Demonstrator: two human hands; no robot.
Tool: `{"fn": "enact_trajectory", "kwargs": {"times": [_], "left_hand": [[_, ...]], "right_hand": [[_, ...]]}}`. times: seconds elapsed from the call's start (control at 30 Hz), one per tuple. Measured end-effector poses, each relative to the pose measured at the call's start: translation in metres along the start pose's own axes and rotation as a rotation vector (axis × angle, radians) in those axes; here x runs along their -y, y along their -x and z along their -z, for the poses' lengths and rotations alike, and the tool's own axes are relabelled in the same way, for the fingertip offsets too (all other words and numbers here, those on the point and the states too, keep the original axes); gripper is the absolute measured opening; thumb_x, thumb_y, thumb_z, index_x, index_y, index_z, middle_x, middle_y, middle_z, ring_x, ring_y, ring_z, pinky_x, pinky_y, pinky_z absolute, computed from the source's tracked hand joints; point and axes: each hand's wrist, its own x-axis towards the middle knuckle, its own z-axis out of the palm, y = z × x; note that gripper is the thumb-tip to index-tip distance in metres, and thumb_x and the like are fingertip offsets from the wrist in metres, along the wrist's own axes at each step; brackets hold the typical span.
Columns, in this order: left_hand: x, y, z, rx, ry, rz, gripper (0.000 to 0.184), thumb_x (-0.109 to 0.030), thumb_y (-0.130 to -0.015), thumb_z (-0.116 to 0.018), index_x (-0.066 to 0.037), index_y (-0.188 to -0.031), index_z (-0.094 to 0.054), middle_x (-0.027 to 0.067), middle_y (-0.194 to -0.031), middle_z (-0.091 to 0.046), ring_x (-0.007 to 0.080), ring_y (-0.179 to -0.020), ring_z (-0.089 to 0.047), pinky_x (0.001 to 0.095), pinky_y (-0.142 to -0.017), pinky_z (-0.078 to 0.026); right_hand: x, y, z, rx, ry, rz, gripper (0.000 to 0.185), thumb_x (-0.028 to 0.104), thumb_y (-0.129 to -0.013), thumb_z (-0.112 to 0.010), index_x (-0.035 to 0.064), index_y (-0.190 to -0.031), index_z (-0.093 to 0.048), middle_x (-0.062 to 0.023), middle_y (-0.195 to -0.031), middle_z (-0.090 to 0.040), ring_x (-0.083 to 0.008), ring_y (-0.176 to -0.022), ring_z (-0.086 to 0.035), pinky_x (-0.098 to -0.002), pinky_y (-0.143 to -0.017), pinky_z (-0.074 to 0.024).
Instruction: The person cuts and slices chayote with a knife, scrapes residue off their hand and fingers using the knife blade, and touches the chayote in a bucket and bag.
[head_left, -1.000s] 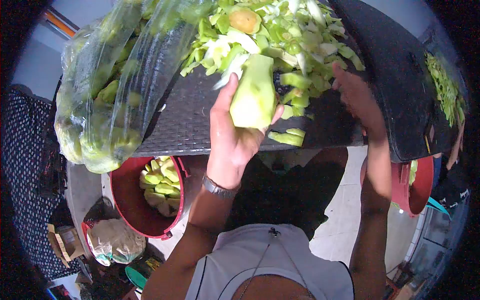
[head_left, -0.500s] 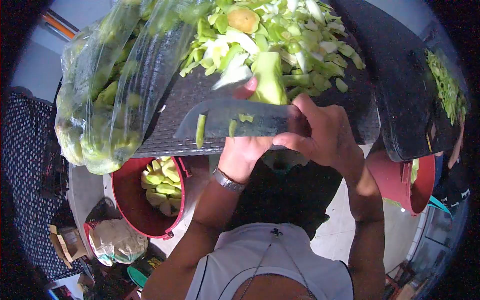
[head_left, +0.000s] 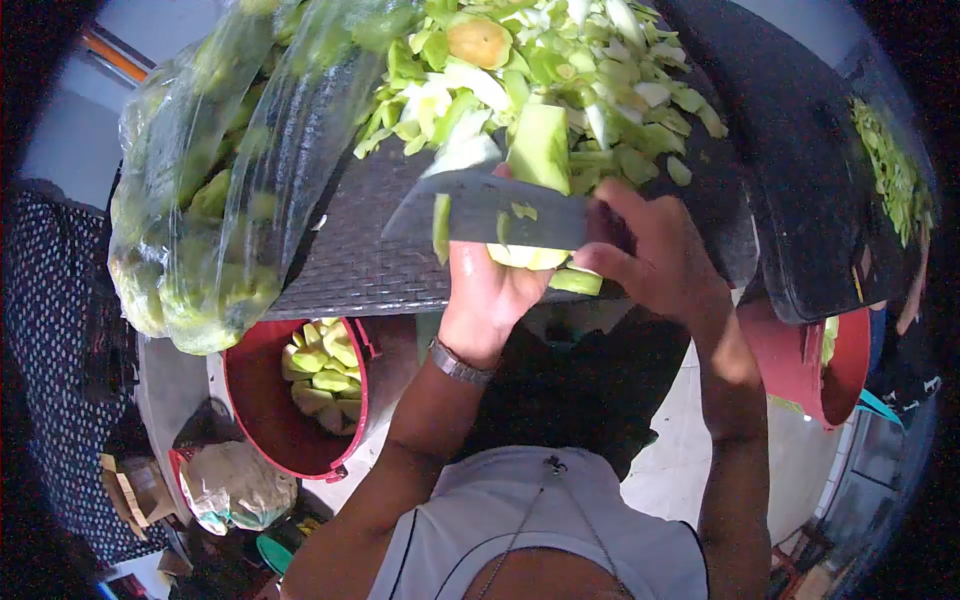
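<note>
Two hands are close together near the front edge of the dark woven table (head_left: 355, 240). The left hand (head_left: 482, 290), with a metal watch (head_left: 460, 362) at its wrist, is closed around a pale green vegetable (head_left: 540, 150); most of its fingers are hidden. The right hand (head_left: 655, 250) is clamped on the handle of a wide knife (head_left: 480, 212), whose blade crosses in front of the vegetable, with thin green bits on it. Just beside, a green slice (head_left: 576, 282) lies at the table edge. Behind the hands is spread a heap of peelings (head_left: 600, 90). Leftward stands a clear plastic bag (head_left: 200, 260) of green produce. Below, one red bucket (head_left: 258, 385) contains pale pieces (head_left: 325, 370); another red tub (head_left: 845, 370) is at right.
</note>
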Motion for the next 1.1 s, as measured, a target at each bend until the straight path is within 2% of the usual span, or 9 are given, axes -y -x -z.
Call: {"fn": "enact_trajectory", "kwargs": {"times": [0.13, 0.33, 0.4, 0.47, 0.63, 0.73, 0.87, 0.93, 1.1], "left_hand": [[0.004, 0.007, -0.004, 0.080, -0.073, -0.013, 0.058, -0.054, -0.097, -0.055, -0.005, -0.129, -0.060, 0.0158, -0.114, -0.069, 0.0351, -0.093, -0.068, 0.0453, -0.076, -0.058], [0.005, 0.022, -0.016, 0.175, -0.160, 0.004, 0.054, -0.046, -0.098, -0.059, -0.002, -0.130, -0.059, 0.0156, -0.108, -0.069, 0.0338, -0.089, -0.070, 0.0462, -0.075, -0.059], [0.006, 0.031, -0.021, 0.200, -0.133, 0.005, 0.054, -0.047, -0.099, -0.058, -0.003, -0.130, -0.059, 0.0154, -0.110, -0.069, 0.0334, -0.092, -0.070, 0.0452, -0.075, -0.058], [0.003, 0.032, -0.024, 0.205, -0.187, 0.016, 0.054, -0.050, -0.101, -0.059, -0.007, -0.133, -0.059, 0.0119, -0.114, -0.068, 0.0290, -0.098, -0.069, 0.0426, -0.079, -0.057], [0.004, 0.012, -0.035, -0.122, -0.403, -0.208, 0.048, -0.056, -0.100, -0.060, -0.015, -0.124, -0.062, 0.0022, -0.104, -0.071, 0.0200, -0.089, -0.069, 0.0427, -0.071, -0.057], [-0.002, 0.007, -0.035, -0.111, -0.462, -0.272, 0.046, -0.051, -0.099, -0.063, -0.013, -0.124, -0.062, 0.0064, -0.105, -0.072, 0.0245, -0.094, -0.071, 0.0475, -0.078, -0.060], [-0.017, 0.011, -0.031, 0.035, -0.388, -0.115, 0.051, -0.040, -0.093, -0.062, -0.003, -0.128, -0.059, 0.0175, -0.108, -0.069, 0.0356, -0.096, -0.070, 0.0520, -0.081, -0.060], [-0.031, 0.011, -0.026, 0.077, -0.282, -0.075, 0.052, -0.044, -0.094, -0.060, -0.004, -0.126, -0.060, 0.0176, -0.107, -0.069, 0.0347, -0.094, -0.069, 0.0508, -0.082, -0.060], [-0.073, 0.022, -0.015, 0.083, -0.197, -0.226, 0.053, -0.048, -0.098, -0.049, -0.006, -0.128, -0.062, 0.0179, -0.110, -0.069, 0.0321, -0.092, -0.066, 0.0439, -0.073, -0.054]], "right_hand": [[-0.016, -0.012, -0.002, -0.104, 0.099, 0.028, 0.056, 0.060, -0.090, -0.070, 0.0053, -0.100, -0.061, -0.0156, -0.076, -0.070, -0.0405, -0.072, -0.072, -0.0489, -0.065, -0.0552], [-0.048, -0.026, 0.006, -0.281, 0.345, -0.182, 0.047, 0.052, -0.097, -0.065, 0.0081, -0.112, -0.065, -0.0206, -0.087, -0.071, -0.0391, -0.082, -0.073, -0.0502, -0.067, -0.0560], [-0.092, -0.022, 0.012, -0.397, 0.786, 0.107, 0.042, 0.047, -0.098, -0.065, 0.0063, -0.112, -0.064, -0.0178, -0.083, -0.067, -0.0359, -0.075, -0.068, -0.0443, -0.066, -0.0531], [-0.107, -0.024, 0.016, -0.386, 0.826, 0.129, 0.038, 0.042, -0.099, -0.065, 0.0054, -0.110, -0.063, -0.0157, -0.080, -0.064, -0.0318, -0.070, -0.064, -0.0403, -0.065, -0.0505], [-0.052, -0.030, 0.020, -0.227, 0.047, -0.474, 0.031, 0.036, -0.099, -0.069, 0.0059, -0.104, -0.065, -0.0075, -0.076, -0.058, -0.0146, -0.064, -0.051, -0.0326, -0.059, -0.0432], [-0.006, -0.015, 0.001, -0.168, -0.245, -0.346, 0.040, 0.038, -0.089, -0.081, 0.0054, -0.104, -0.063, -0.0010, -0.069, -0.052, -0.0060, -0.062, -0.046, -0.0286, -0.055, -0.0376], [0.026, 0.001, -0.012, -0.153, -0.167, -0.361, 0.073, 0.045, -0.065, -0.097, 0.0062, -0.111, -0.056, 0.0061, -0.059, -0.045, -0.0038, -0.054, -0.042, -0.0259, -0.050, -0.0319], [0.031, 0.007, -0.008, -0.092, -0.076, -0.470, 0.086, 0.048, -0.057, -0.100, 0.0064, -0.116, -0.053, 0.0021, -0.064, -0.052, -0.0071, -0.059, -0.048, -0.0279, -0.053, -0.0391], [-0.004, 0.030, -0.015, -0.074, 0.210, -0.488, 0.092, 0.063, -0.061, -0.092, 0.0050, -0.119, -0.052, -0.0152, -0.086, -0.068, -0.0300, -0.079, -0.070, -0.0415, -0.069, -0.0539]]}}
